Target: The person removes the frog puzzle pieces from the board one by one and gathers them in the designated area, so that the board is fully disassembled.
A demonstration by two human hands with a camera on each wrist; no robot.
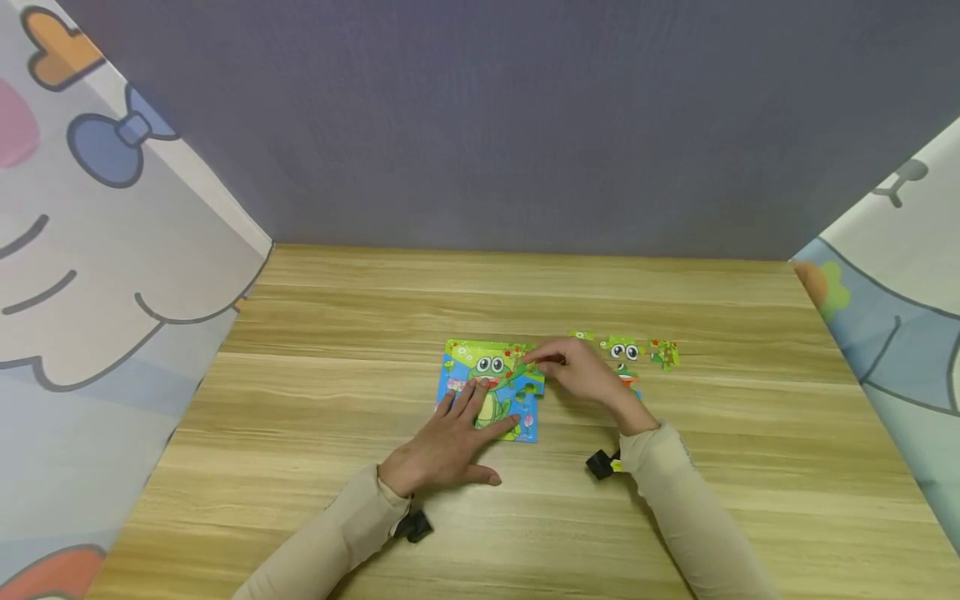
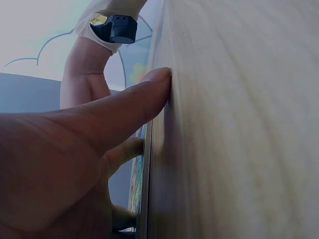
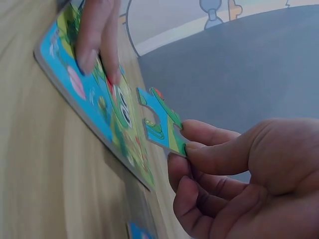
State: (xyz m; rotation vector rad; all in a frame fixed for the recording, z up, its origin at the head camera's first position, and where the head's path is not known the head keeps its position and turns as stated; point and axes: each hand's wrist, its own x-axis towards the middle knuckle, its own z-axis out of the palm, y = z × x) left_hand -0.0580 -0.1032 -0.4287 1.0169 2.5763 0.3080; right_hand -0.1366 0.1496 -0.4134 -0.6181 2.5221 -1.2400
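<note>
A frog picture puzzle board (image 1: 467, 354) lies flat on the wooden table. My left hand (image 1: 446, 442) rests on its lower left part, fingers spread and fairly straight; in the left wrist view the thumb (image 2: 124, 107) reaches down to the tabletop. Between thumb and index finger, my right hand (image 3: 249, 169) pinches a puzzle piece (image 3: 164, 119) with blue and green print and a cut-out notch. That piece is held tilted at the board's right side. Whether it touches the board cannot be told. The left palm and fingers hide part of the frog.
Several loose pieces lie right of the board, among them one with frog eyes (image 1: 624, 350) and one with red and green print (image 1: 665, 353). A frog-mouth piece (image 1: 628, 377) is partly behind the right hand. A grey partition (image 1: 525, 125) stands at the table's (image 1: 337, 317) far edge.
</note>
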